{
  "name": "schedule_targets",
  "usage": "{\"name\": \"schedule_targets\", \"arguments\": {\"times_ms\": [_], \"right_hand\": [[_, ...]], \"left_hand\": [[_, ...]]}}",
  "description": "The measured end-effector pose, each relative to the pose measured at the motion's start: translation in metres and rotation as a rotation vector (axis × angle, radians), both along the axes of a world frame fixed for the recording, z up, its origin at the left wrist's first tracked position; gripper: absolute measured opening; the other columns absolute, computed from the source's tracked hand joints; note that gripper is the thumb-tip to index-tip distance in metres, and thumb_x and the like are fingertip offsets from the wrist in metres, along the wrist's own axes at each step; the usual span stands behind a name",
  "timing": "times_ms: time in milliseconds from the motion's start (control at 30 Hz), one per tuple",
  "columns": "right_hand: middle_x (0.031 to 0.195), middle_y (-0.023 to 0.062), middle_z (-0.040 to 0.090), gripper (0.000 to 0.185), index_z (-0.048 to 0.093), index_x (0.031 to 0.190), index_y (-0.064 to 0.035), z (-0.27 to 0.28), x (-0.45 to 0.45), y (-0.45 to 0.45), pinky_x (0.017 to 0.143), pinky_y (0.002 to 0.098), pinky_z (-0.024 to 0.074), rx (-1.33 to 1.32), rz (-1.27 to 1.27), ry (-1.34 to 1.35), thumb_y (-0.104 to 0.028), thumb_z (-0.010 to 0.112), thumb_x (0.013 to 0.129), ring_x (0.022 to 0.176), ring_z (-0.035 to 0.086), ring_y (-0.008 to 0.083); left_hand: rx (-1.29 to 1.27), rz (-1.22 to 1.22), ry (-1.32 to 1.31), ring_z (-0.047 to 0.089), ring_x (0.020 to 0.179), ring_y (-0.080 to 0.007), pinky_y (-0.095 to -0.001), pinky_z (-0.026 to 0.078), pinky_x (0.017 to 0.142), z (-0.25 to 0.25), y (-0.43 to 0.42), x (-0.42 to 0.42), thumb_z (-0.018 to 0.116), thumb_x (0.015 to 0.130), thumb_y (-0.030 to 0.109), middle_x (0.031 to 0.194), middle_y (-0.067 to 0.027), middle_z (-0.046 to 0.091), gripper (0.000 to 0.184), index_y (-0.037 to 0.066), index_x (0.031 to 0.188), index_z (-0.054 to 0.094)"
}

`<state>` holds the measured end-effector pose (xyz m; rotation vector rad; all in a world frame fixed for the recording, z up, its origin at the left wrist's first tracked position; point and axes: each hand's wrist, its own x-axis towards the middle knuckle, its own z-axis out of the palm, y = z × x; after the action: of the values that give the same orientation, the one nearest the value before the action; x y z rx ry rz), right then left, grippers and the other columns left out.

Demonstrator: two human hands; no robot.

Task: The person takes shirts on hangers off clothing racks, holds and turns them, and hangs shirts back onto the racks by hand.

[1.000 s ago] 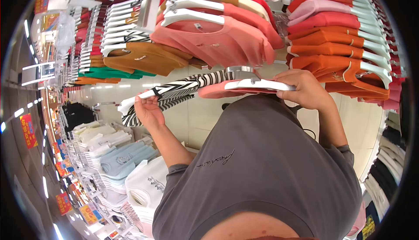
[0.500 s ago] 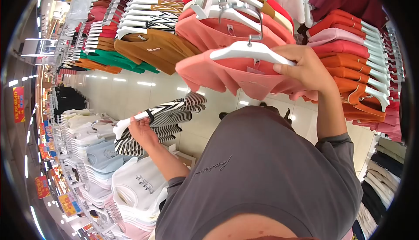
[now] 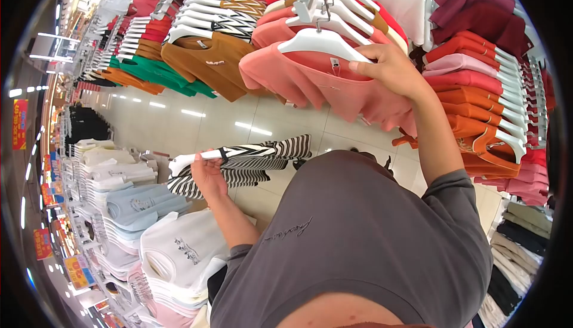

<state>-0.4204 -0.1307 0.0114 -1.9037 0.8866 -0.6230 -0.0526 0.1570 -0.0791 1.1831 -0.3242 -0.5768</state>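
Note:
My right hand (image 3: 391, 70) is closed on one end of a white hanger (image 3: 319, 43), thumb at the front. A coral-pink top (image 3: 328, 86) with a neck tag hangs from it. The hanger's hook is up at the metal rack arm (image 3: 305, 5); whether it rests on the arm I cannot tell. Lower on the left, my left hand (image 3: 209, 176) grips a second white hanger (image 3: 179, 164) near its end. A black-and-white striped garment (image 3: 262, 164) hangs sideways from that hanger, above the floor.
Brown tops (image 3: 209, 59) and green tops (image 3: 158, 76) hang on the left rack. Orange tops (image 3: 477, 125) fill the right rack. White shirts (image 3: 185, 244) and light-blue shirts (image 3: 140, 205) hang at lower left. Folded trousers (image 3: 513, 250) lie at lower right. Tiled floor (image 3: 233, 119) runs between.
My right hand has raised the coral top and its hanger up and back toward the rack arm. My left hand has shifted right with the striped garment, which now stretches further right.

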Motion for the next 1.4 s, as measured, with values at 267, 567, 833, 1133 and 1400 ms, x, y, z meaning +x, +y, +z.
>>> {"name": "schedule_targets", "arguments": {"times_ms": [267, 567, 833, 1133, 1400], "right_hand": [[0.084, 0.0031, 0.061, 0.032, 0.068, 0.102, 0.0043, -0.001, 0.004, 0.000, 0.077, 0.0281, 0.0424, 0.092, -0.022, 0.159, -0.024, 0.067, 0.087, 0.081, 0.052, 0.0119], [0.085, 0.0065, 0.065, 0.036, 0.068, 0.110, 0.0009, -0.018, 0.002, -0.003, 0.074, 0.0300, 0.0440, 0.049, -0.037, 0.068, -0.028, 0.066, 0.089, 0.079, 0.057, 0.0150], [0.089, 0.0050, 0.062, 0.041, 0.066, 0.117, -0.0003, -0.025, -0.004, 0.001, 0.079, 0.0291, 0.0441, 0.098, -0.052, 0.114, -0.031, 0.064, 0.090, 0.084, 0.055, 0.0141], [0.092, 0.0077, 0.063, 0.046, 0.058, 0.124, 0.0013, -0.050, -0.030, 0.018, 0.081, 0.0316, 0.0462, 0.049, -0.120, 0.012, -0.025, 0.065, 0.088, 0.088, 0.057, 0.0148], [0.090, 0.0088, 0.063, 0.038, 0.060, 0.112, 0.0013, -0.057, -0.046, 0.027, 0.078, 0.0304, 0.0473, 0.207, -0.161, 0.139, -0.028, 0.066, 0.087, 0.083, 0.058, 0.0159]], "left_hand": [[-0.035, -0.075, 0.051, 0.063, 0.086, -0.0222, -0.0341, 0.053, 0.074, 0.002, -0.017, -0.015, 0.059, 0.094, 0.024, 0.096, -0.0149, 0.063, 0.026, 0.001, 0.106, 0.053], [-0.032, -0.136, 0.038, 0.063, 0.083, -0.0216, -0.0338, 0.053, 0.075, 0.010, -0.035, -0.029, 0.058, 0.095, 0.021, 0.095, -0.0168, 0.064, 0.025, 0.000, 0.107, 0.053], [-0.042, -0.167, 0.039, 0.065, 0.084, -0.0218, -0.0331, 0.054, 0.075, 0.009, -0.042, -0.024, 0.060, 0.095, 0.023, 0.100, -0.0197, 0.065, 0.028, -0.001, 0.109, 0.053], [-0.053, -0.139, 0.062, 0.066, 0.085, -0.0230, -0.0330, 0.056, 0.076, 0.008, -0.046, -0.024, 0.060, 0.094, 0.024, 0.104, -0.0196, 0.065, 0.030, -0.001, 0.110, 0.055], [-0.031, -0.211, 0.061, 0.066, 0.088, -0.0229, -0.0331, 0.055, 0.081, 0.006, -0.052, -0.027, 0.058, 0.096, 0.027, 0.108, -0.0189, 0.064, 0.030, 0.000, 0.109, 0.058]]}}
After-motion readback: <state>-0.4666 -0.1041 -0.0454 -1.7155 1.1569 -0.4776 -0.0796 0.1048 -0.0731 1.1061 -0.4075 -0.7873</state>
